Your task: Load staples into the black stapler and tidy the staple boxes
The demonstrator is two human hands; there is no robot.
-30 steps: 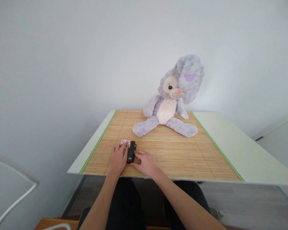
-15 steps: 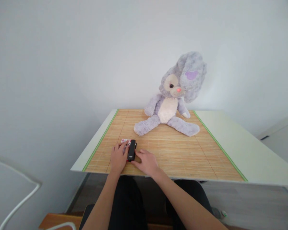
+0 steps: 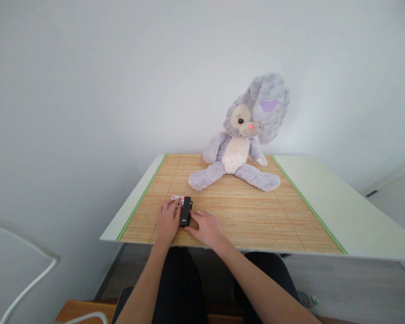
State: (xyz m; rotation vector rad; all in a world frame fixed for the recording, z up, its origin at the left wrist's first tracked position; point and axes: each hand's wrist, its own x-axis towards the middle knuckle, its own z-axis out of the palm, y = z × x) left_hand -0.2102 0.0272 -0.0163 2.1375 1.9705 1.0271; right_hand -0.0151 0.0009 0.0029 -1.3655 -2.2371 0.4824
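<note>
A black oblong object [image 3: 186, 211] with a small pale mark near its close end lies on the bamboo mat, between my hands. Its exact kind is too small to make out. Against its left side is a red-and-white printed card [image 3: 177, 198], mostly covered by my left hand [image 3: 168, 220]. The fingers of that hand are stretched out flat over the card, their tips next to the black object. My right hand [image 3: 206, 228] rests on the mat, its thumb at the black object's near end and its bent fingers against the right side.
A grey-lilac plush rabbit [image 3: 236, 155] sits at the back against the wall [image 3: 121, 81]. The bamboo mat [image 3: 253, 216] with green edging covers the middle of the white table [image 3: 340, 202]. A white cable [image 3: 30, 285] hangs at the lower left.
</note>
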